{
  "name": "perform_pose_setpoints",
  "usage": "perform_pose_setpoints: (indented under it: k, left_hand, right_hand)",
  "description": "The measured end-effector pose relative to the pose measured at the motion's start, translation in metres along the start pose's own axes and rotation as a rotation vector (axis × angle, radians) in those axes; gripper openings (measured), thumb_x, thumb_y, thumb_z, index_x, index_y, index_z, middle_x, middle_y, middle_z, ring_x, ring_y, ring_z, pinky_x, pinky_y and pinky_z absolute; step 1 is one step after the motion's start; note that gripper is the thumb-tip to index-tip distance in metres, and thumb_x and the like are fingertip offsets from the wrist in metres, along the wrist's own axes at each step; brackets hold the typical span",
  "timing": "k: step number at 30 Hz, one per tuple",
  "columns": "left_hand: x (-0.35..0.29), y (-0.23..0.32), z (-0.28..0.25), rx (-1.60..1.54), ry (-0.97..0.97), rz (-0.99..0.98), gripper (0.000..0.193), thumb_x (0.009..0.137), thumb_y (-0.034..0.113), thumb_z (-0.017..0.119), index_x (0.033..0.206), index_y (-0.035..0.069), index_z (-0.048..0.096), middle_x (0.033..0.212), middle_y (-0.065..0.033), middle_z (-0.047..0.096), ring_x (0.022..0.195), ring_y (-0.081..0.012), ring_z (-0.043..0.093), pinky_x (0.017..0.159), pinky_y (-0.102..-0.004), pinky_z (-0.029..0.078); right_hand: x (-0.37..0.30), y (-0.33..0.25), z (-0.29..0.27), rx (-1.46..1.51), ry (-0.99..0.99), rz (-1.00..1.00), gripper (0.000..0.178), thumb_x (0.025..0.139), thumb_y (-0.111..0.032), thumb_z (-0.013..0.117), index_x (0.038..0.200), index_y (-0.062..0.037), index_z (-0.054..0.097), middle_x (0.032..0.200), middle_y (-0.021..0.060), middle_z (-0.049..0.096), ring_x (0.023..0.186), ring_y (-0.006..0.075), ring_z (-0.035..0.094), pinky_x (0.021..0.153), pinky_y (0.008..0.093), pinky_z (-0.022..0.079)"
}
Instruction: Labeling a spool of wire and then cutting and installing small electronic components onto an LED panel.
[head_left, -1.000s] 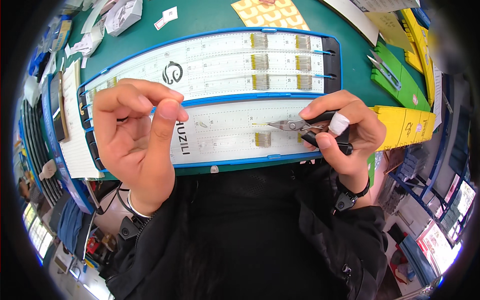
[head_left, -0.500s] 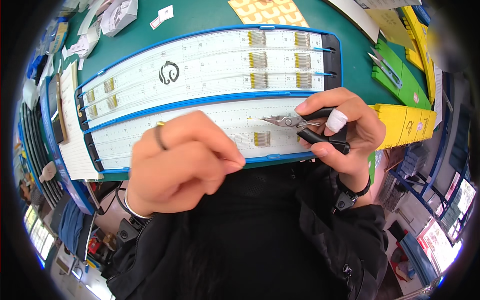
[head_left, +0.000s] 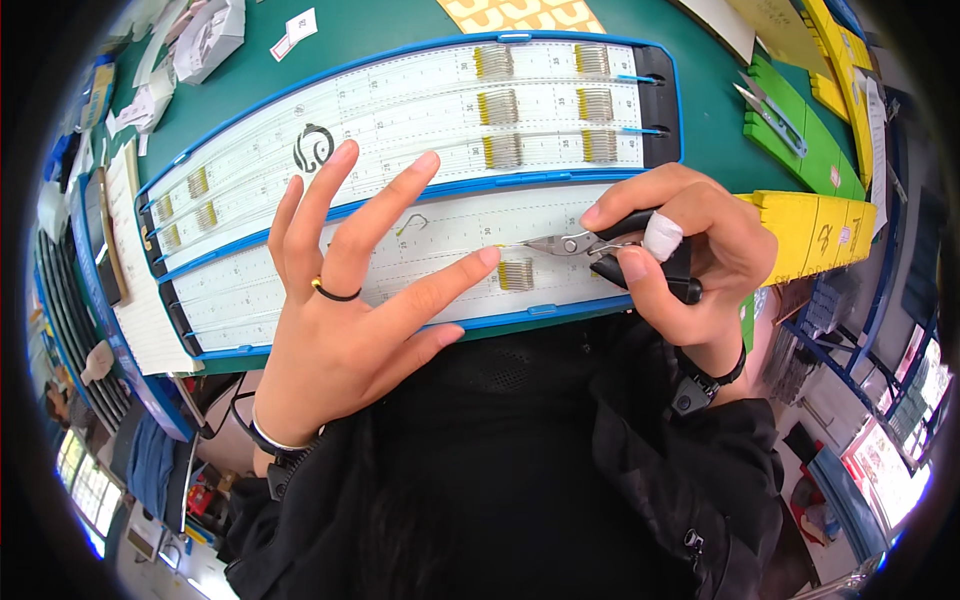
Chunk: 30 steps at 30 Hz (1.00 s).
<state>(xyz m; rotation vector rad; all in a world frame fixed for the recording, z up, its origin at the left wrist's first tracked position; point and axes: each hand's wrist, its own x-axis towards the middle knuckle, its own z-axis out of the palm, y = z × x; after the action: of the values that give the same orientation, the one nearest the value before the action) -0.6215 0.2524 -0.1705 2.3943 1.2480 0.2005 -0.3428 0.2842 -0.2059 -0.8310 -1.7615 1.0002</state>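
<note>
My right hand (head_left: 722, 245) grips black-handled pliers (head_left: 572, 244) with slim metal jaws; white tape wraps one finger. At the jaw tips is a small yellow-ended piece, too fine to make out. My left hand (head_left: 335, 320) is spread over the long white box (head_left: 400, 112) with blue edges, its index fingertip beside that piece. Near its fingers a thin hook shape (head_left: 411, 224) lies on the white lower half. Just under the pliers is a bundle of fine hook-like wires (head_left: 515, 275). Several similar bundles (head_left: 500, 105) sit on the upper half, with clear lines stretched along it.
A green block (head_left: 785, 130) holds scissors (head_left: 770, 118) at the right, next to a yellow block (head_left: 815, 238). A white paper box (head_left: 210, 40) and paper scraps lie far left on the green table (head_left: 370, 20). A pad of paper (head_left: 155, 290) stands beside the box's left end.
My left hand has opened from pinched fingers to spread ones and moved up over the box. A hook shape shows near its fingers. The pliers have stayed nearly in place.
</note>
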Motion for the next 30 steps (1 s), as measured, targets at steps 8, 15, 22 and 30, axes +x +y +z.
perform_pose_setpoints:
  k: [8,15,22,30]
  left_hand:
    - [0.001,-0.003,0.013,0.193,-0.038,0.071,0.059,0.086,0.069,0.048,0.127,0.033,0.069,0.158,-0.0125,0.037,0.148,-0.0430,0.018,0.118,-0.0613,0.016]
    - [0.003,-0.002,0.016,0.210,-0.041,0.055,0.058,0.085,0.070,0.048,0.126,0.036,0.070,0.159,-0.0123,0.036,0.148,-0.0433,0.018,0.119,-0.0596,0.017]
    - [0.003,-0.002,0.015,0.217,-0.049,0.046,0.057,0.084,0.070,0.049,0.125,0.036,0.071,0.159,-0.0128,0.036,0.148,-0.0443,0.017,0.120,-0.0569,0.017]
    - [-0.003,-0.003,0.019,0.225,0.075,0.071,0.052,0.085,0.066,0.057,0.120,0.031,0.073,0.155,-0.0133,0.040,0.148,-0.0453,0.016,0.120,-0.0513,0.020]
  right_hand:
    - [0.000,0.000,-0.001,-0.023,0.004,0.000,0.019,0.069,0.010,0.069,0.078,0.0024,0.055,0.082,0.0211,0.070,0.068,0.0200,0.067,0.059,0.0249,0.050]
    - [0.000,0.000,-0.004,-0.032,-0.006,-0.003,0.018,0.068,0.010,0.068,0.076,0.0021,0.054,0.081,0.0217,0.070,0.066,0.0198,0.066,0.058,0.0254,0.051]
    - [0.000,-0.013,-0.006,-0.050,-0.059,0.181,0.015,0.072,0.008,0.058,0.076,-0.0036,0.049,0.089,0.0230,0.072,0.078,0.0224,0.067,0.072,0.0291,0.052]
    - [0.000,-0.008,-0.004,-0.065,-0.122,0.094,0.016,0.073,0.007,0.061,0.078,-0.0025,0.049,0.089,0.0242,0.071,0.080,0.0236,0.067,0.073,0.0295,0.053]
